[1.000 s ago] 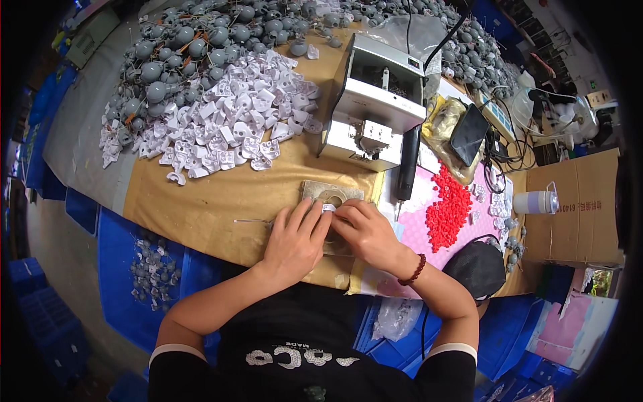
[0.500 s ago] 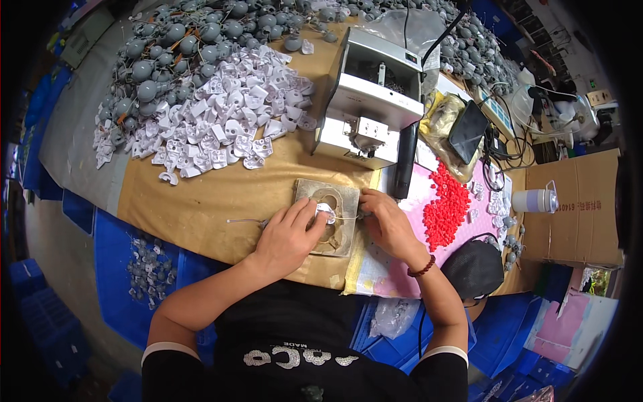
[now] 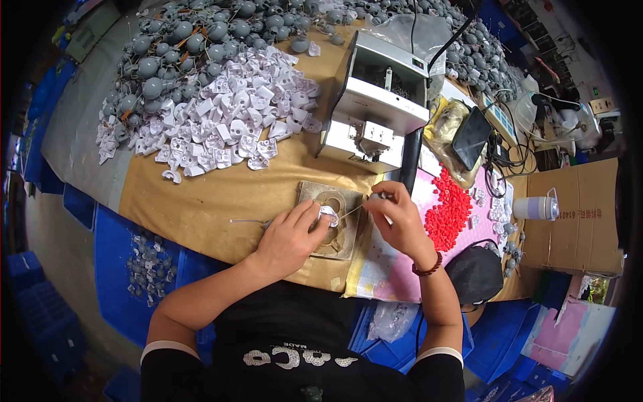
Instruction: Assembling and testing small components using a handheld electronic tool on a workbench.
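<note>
A square metal block point(image 3: 312, 194) with a rounded recess lies on the table before me. My left hand point(image 3: 287, 240) rests on its left side, thumb and fingers closed around a small white plastic piece point(image 3: 329, 213) at the recess. A thin pale cord point(image 3: 351, 212) runs from the piece up to my right hand point(image 3: 402, 218). That hand is raised at the block's right, pinching a small grey part point(image 3: 379, 196) at the cord's end; the fingers partly cover it. Left of my left hand, a thin grey wire point(image 3: 246, 221) sticks out over the brown table cover.
Heaps of white plastic pieces point(image 3: 224, 120) and grey balls point(image 3: 153, 87) fill the far left. A white-and-black machine point(image 3: 368, 134) stands beyond the block. To the right are red pieces point(image 3: 447, 208), a phone point(image 3: 471, 136), a black cap point(image 3: 474, 273) and a bottle point(image 3: 536, 207).
My right hand has lifted and turned, drawing the cord up at a slant with the small grey part in its fingers. My left hand has stayed at the white piece.
</note>
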Available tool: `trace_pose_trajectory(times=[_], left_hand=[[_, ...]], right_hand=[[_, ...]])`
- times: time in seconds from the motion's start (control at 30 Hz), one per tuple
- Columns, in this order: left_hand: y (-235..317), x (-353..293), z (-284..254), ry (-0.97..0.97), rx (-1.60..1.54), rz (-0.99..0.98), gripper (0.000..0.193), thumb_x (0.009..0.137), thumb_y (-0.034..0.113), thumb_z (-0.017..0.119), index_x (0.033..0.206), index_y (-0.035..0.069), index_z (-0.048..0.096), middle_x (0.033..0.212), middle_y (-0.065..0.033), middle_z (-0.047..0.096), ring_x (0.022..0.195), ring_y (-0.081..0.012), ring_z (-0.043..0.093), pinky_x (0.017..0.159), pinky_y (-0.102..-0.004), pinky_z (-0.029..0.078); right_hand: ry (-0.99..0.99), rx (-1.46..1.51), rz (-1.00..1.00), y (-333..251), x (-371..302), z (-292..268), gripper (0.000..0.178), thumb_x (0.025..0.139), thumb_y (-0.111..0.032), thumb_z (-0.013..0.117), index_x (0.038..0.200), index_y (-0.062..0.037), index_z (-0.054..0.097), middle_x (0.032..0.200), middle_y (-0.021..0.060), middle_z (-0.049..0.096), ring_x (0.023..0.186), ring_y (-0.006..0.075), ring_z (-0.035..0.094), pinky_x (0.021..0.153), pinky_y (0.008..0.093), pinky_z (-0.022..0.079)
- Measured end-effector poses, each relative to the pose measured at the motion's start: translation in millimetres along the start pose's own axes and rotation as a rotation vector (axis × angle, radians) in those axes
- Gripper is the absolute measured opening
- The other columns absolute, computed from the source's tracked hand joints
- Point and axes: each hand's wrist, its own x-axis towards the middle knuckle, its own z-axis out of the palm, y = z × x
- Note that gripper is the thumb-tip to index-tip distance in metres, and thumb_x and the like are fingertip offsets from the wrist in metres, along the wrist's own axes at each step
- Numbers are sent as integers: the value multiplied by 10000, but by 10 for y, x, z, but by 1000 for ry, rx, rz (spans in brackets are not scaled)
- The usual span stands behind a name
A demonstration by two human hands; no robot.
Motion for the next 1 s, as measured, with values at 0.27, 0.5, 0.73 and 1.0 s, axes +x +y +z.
trace_pose_trajectory(times=[0.27,0.5,0.73,1.0], left_hand=[[1,17,-6,24,1,11,343,874,104,612,1203,16,658,1260,-187,614,1247,-343,586,945,-404,523],[-30,6,8,47,-10,15,326,862,136,667,1168,28,677,1243,-153,626,1256,-327,588,956,-413,522],[-49,-1,27,63,-40,6,295,858,138,709,1134,37,682,1212,-150,639,1247,-327,602,967,-424,518],[-38,80,6,87,-87,-42,256,766,71,738,1020,61,713,1123,-132,663,1174,-332,652,941,-443,528]], right_hand=[[243,827,267,-34,57,382,215,927,97,672,1118,-1,672,1242,121,596,1103,248,672,920,351,601],[-136,1190,526,-81,115,277,317,933,82,699,1219,-42,648,1241,104,662,1075,228,708,902,337,614],[-95,279,187,-300,252,269,320,826,-40,817,1132,-76,731,1126,86,693,993,248,618,827,345,523],[-75,134,139,-323,276,318,285,811,-55,817,1084,-96,745,1074,94,673,1003,314,567,891,397,489]])
